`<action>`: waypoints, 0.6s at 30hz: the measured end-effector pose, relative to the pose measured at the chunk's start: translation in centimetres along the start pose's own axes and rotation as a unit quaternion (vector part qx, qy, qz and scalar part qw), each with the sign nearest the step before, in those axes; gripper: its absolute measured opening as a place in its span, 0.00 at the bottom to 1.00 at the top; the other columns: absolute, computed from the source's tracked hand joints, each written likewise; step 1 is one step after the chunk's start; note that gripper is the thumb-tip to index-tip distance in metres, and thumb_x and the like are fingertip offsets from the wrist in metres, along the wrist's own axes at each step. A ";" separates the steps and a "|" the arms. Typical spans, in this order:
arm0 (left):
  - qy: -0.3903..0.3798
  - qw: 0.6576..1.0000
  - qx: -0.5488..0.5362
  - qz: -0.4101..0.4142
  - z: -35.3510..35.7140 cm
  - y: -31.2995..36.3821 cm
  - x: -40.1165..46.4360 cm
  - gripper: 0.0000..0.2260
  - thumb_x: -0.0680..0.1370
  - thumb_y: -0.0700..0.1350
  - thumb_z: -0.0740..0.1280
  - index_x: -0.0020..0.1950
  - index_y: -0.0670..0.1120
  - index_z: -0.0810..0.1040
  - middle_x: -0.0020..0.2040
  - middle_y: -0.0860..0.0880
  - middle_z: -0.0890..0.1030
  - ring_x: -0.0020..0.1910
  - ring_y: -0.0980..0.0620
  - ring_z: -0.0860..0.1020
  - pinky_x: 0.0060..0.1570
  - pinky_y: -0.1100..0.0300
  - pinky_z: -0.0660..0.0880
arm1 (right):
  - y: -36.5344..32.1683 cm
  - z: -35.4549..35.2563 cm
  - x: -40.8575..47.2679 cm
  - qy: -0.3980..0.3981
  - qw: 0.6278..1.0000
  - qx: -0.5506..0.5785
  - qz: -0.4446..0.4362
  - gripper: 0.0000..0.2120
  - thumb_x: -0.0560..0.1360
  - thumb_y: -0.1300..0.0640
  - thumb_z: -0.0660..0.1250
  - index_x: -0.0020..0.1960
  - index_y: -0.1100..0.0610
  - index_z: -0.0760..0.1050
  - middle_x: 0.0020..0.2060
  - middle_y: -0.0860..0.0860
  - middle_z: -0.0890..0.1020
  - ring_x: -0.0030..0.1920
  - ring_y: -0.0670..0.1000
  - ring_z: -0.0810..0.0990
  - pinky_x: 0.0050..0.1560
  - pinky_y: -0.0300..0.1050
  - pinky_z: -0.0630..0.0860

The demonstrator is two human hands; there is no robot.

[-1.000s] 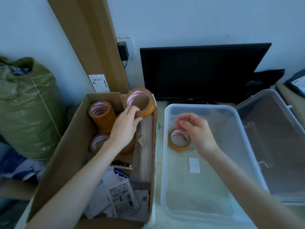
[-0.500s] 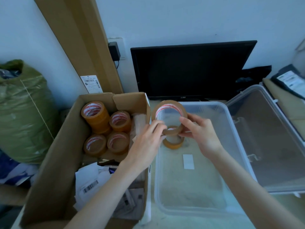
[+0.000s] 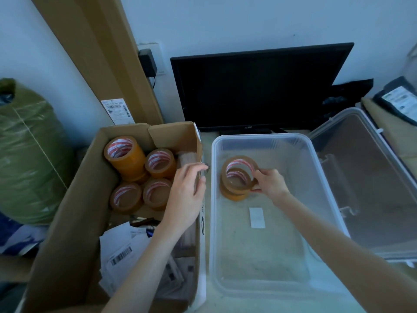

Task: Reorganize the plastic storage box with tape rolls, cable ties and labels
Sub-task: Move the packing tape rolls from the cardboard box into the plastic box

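A clear plastic storage box (image 3: 325, 186) sits at centre right. Inside its far left part my right hand (image 3: 269, 184) grips a brown tape roll (image 3: 228, 168), held tilted against another tape roll (image 3: 233, 195) lying on the box floor. A small white label (image 3: 257, 218) lies on the floor behind them. My left hand (image 3: 188, 193) hovers with fingers apart, holding nothing, over the right wall of the cardboard box (image 3: 74, 213). Several brown tape rolls (image 3: 126, 157) stand in that box's far end, with paper labels (image 3: 119, 251) nearer me.
The storage box's clear lid (image 3: 374, 177) lies open at the right. A black monitor (image 3: 259, 86) stands against the wall behind. A tall cardboard piece (image 3: 99, 53) leans at the back left, and a green sack (image 3: 27, 154) sits at the far left.
The tape roll passed from my left hand to my right, which lowered it into the plastic box onto the other roll. My left hand let go and drew back toward the cardboard box.
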State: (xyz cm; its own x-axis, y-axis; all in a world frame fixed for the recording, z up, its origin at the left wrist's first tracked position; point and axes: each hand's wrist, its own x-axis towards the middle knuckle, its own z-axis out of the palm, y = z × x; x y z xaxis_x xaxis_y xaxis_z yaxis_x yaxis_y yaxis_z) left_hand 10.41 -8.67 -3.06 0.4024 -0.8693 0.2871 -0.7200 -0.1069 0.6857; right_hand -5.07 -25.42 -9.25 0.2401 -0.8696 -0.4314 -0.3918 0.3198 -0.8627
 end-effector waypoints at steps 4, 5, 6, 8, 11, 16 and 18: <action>0.002 1.000 -0.008 -0.019 -0.1 -0.4 0.0 0.11 0.80 0.40 0.61 0.61 0.49 0.74 0.56 0.60 0.71 0.58 0.57 0.72 0.60 0.58 0.72 | 0.5 1.3 1.6 -0.015 0.998 -0.055 0.018 0.11 0.76 0.59 0.63 0.44 0.66 0.79 0.40 0.59 0.79 0.35 0.55 0.80 0.30 0.43 0.82; 0.000 1.000 -0.008 -0.023 -0.1 -0.5 0.0 0.11 0.80 0.40 0.61 0.61 0.49 0.74 0.56 0.59 0.71 0.58 0.57 0.72 0.60 0.58 0.73 | 0.6 1.5 2.0 -0.019 0.997 -0.065 0.022 0.12 0.77 0.59 0.63 0.46 0.67 0.79 0.41 0.59 0.78 0.35 0.56 0.81 0.29 0.43 0.81; -0.002 1.000 -0.008 -0.027 0.0 -0.6 0.0 0.11 0.80 0.40 0.61 0.61 0.49 0.74 0.56 0.59 0.72 0.58 0.57 0.72 0.60 0.58 0.73 | 0.7 1.7 2.5 -0.022 0.997 -0.070 0.028 0.12 0.77 0.58 0.63 0.47 0.67 0.79 0.41 0.58 0.78 0.37 0.57 0.81 0.29 0.43 0.81; -0.005 0.999 -0.007 -0.035 0.1 -0.8 0.1 0.11 0.80 0.41 0.61 0.61 0.49 0.74 0.56 0.58 0.72 0.58 0.58 0.72 0.60 0.58 0.73 | 1.0 2.0 3.3 -0.023 0.997 -0.067 0.037 0.10 0.76 0.59 0.63 0.48 0.65 0.79 0.43 0.58 0.78 0.40 0.57 0.81 0.29 0.44 0.81; -0.007 0.999 -0.007 -0.045 0.3 -1.0 0.1 0.11 0.80 0.41 0.61 0.61 0.49 0.74 0.56 0.59 0.72 0.58 0.58 0.72 0.59 0.60 0.73 | 1.3 2.3 4.1 -0.020 0.996 -0.072 0.042 0.07 0.76 0.60 0.64 0.45 0.63 0.79 0.41 0.58 0.78 0.41 0.58 0.80 0.26 0.43 0.80; -0.011 0.998 -0.007 -0.055 0.5 -1.4 0.1 0.10 0.80 0.42 0.61 0.60 0.50 0.74 0.55 0.59 0.72 0.57 0.60 0.72 0.58 0.62 0.73 | 2.3 2.1 4.7 -0.024 0.995 -0.090 0.044 0.18 0.76 0.56 0.67 0.29 0.58 0.72 0.28 0.56 0.73 0.35 0.56 0.75 0.37 0.50 0.75; -0.014 0.998 -0.010 -0.059 0.6 -1.5 0.1 0.10 0.80 0.42 0.61 0.61 0.51 0.74 0.55 0.60 0.72 0.57 0.60 0.72 0.58 0.61 0.74 | 2.0 1.8 4.3 -0.027 0.995 -0.091 0.030 0.16 0.76 0.57 0.67 0.31 0.59 0.74 0.28 0.56 0.74 0.36 0.55 0.73 0.40 0.49 0.70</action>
State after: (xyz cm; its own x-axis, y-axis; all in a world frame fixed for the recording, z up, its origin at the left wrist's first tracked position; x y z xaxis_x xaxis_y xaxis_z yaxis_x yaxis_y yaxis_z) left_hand 11.20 -8.92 -4.47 0.4672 -0.8644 0.1856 -0.6570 -0.1989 0.7272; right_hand -3.27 -27.84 -13.33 0.2571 -0.8278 -0.4987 -0.5603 0.2928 -0.7748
